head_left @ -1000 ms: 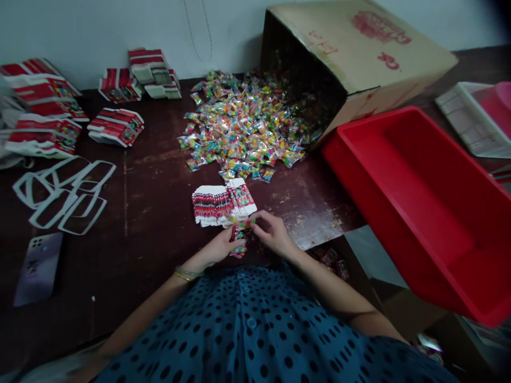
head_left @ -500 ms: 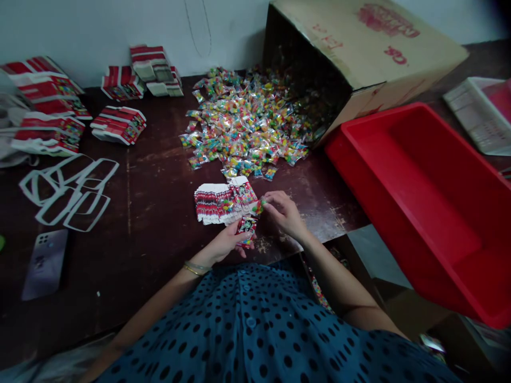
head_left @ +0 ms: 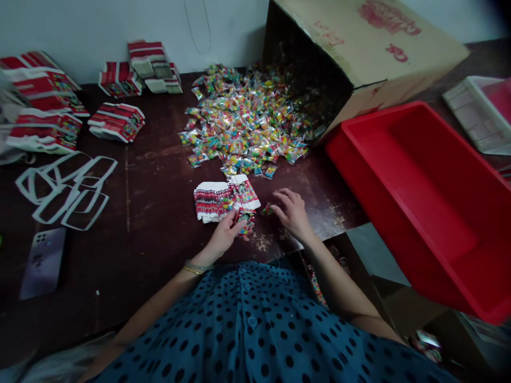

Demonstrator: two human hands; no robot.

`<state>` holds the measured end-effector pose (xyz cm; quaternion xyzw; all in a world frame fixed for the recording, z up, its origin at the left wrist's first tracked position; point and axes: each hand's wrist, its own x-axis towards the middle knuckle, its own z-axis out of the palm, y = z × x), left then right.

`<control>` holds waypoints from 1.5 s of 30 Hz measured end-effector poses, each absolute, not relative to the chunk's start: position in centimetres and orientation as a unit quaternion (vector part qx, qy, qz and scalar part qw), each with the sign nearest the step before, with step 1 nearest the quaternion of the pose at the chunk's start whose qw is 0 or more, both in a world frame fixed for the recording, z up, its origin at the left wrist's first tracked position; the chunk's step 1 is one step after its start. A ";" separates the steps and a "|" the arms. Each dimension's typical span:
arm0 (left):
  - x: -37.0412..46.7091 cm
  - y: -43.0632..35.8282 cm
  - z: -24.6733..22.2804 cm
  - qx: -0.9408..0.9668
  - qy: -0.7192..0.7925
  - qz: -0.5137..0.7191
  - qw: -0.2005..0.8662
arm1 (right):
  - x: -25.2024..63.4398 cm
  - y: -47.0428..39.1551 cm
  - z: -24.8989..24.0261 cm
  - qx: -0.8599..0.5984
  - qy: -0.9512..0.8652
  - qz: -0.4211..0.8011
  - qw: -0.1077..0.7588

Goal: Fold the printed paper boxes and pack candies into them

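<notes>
My left hand (head_left: 224, 234) is closed around a small red printed candy box (head_left: 246, 217), thumb on top. Just beyond it lies a fanned row of flat red-and-white cartons (head_left: 209, 199), with a candy packet (head_left: 227, 204) resting on them. To the right, my right hand (head_left: 294, 214) is low over the table with thumb and fingers apart. At its thumb tip is a small clear packet of coloured candies (head_left: 266, 210); whether they touch is unclear. Farther back spreads a heap of similar candy packets (head_left: 247, 125).
A cardboard box (head_left: 375, 48) lies on its side behind the heap. The red plastic tub (head_left: 419, 186) stands at right. Bundled cartons (head_left: 117, 122), white paper bands (head_left: 85, 197) and a phone (head_left: 43, 263) occupy the left of the table (head_left: 159, 154).
My right hand has moved slightly right and its fingers have spread from a pinch on the candy packet. The packet now sits farther right, away from the box. My left hand shifted slightly left.
</notes>
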<state>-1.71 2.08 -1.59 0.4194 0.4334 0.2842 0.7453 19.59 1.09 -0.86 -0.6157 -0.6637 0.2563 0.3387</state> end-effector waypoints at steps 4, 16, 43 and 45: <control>-0.4 1.3 -2.0 0.551 0.427 0.233 0.678 | 19.0 0.0 0.1 -0.516 -0.681 0.388 0.346; -6.4 7.1 -0.7 0.655 0.586 0.321 0.353 | 25.2 -0.4 0.7 -0.531 -0.725 0.389 0.204; -2.1 0.4 -0.1 0.386 0.411 0.138 0.814 | 15.8 0.5 0.9 -0.390 -0.716 0.503 0.289; -1.9 0.6 0.0 0.418 0.396 0.105 0.811 | 16.1 0.6 1.4 -0.362 -0.712 0.533 0.280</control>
